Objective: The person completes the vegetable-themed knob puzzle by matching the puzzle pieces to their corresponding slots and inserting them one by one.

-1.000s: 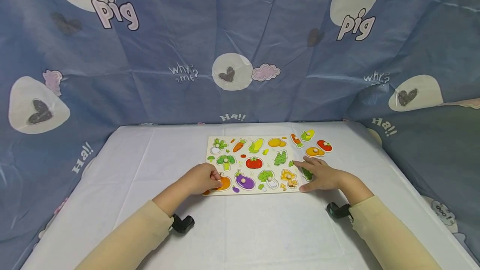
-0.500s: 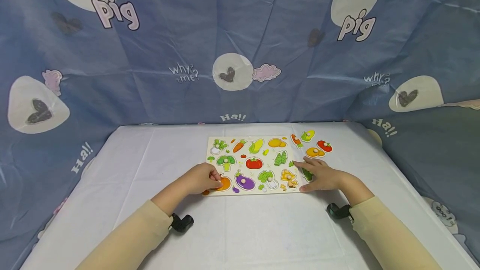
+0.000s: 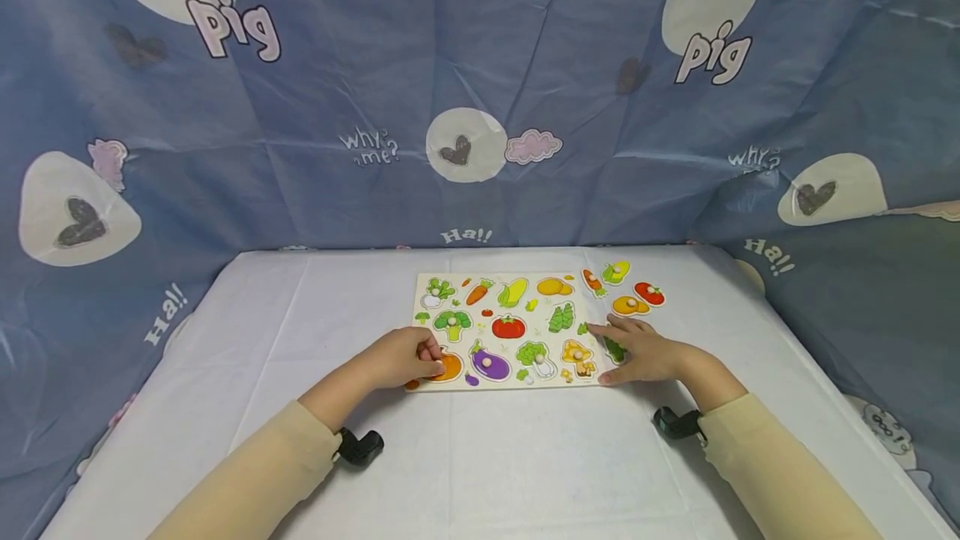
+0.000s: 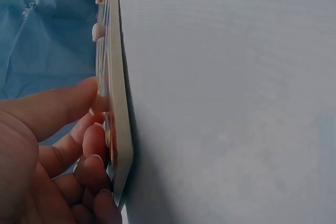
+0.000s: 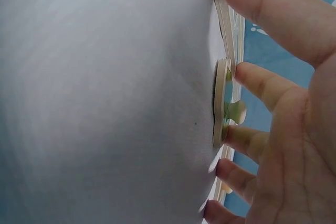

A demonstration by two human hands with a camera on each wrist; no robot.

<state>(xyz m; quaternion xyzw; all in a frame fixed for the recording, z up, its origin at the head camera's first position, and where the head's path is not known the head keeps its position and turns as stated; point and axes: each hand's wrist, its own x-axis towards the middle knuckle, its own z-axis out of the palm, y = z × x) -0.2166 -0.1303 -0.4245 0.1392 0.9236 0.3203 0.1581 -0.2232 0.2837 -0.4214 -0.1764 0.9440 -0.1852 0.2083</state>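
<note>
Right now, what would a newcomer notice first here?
Probably the bright vegetable puzzle on the white table, the left hand pinching its orange piece. Behind it hangs a blue curtain marked "pig" twice. A loose red tomato piece lies off the puzzle, beyond the right hand.

Left grip (image 4: 56,150), thumb (image 4: 60,104) and curled fingers (image 4: 94,172) against the board (image 4: 123,135); pale knobs (image 4: 98,31) farther along; white surface (image 4: 231,98) beside.

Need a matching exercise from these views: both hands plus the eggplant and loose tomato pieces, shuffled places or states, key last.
1. left hand
2. right hand
3. eggplant piece
4. loose tomato piece

A. on the table, off the board
B. spread at the board's right edge
C. set in the board
D. pinching at the pumpkin piece

Pairs: 1-D, 2-B, 3-C, 4-A
</note>
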